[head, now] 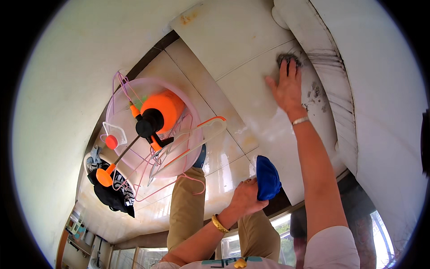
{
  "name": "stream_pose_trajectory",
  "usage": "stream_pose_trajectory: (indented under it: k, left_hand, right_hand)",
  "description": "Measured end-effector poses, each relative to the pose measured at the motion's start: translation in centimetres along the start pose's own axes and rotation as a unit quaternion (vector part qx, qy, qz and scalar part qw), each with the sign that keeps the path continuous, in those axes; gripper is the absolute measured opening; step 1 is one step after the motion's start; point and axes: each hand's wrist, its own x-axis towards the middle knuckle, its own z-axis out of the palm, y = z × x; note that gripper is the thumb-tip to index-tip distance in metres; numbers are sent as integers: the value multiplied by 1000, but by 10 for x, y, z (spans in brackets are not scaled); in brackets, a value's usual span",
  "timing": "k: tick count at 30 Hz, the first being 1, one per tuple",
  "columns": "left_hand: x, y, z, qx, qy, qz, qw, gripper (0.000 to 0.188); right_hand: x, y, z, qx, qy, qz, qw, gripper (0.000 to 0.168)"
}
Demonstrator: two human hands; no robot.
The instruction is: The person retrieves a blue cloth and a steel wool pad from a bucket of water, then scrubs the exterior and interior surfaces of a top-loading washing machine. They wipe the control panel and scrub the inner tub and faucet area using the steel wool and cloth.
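Observation:
My right hand presses its fingers on a dark grey scrubber against the pale tiles. The scrubber is blurred, and its material is unclear. Dark grimy smears spot the tile beside my wrist. My left hand grips a bundled blue cloth above my knee, fingers partly hidden behind it. A gold bangle circles my left wrist.
To the left, a translucent pink tub holds an orange pump sprayer and several hangers, some jutting over its rim. A basket of dark clothes stands beyond. A stained white curved edge borders the tiles at right.

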Motion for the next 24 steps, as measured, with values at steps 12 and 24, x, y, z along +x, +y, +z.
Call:
stream_pose_trajectory:
  k: [12, 24]
  left_hand:
    - [-2, 0, 1, -3, -16, -1, 1000, 40]
    - [-2, 1, 1, 10, -16, -1, 1000, 37]
  right_hand:
    - [48, 24, 3, 25, 57, 77, 995, 65]
    - [66, 53, 5, 70, 25, 123, 990, 66]
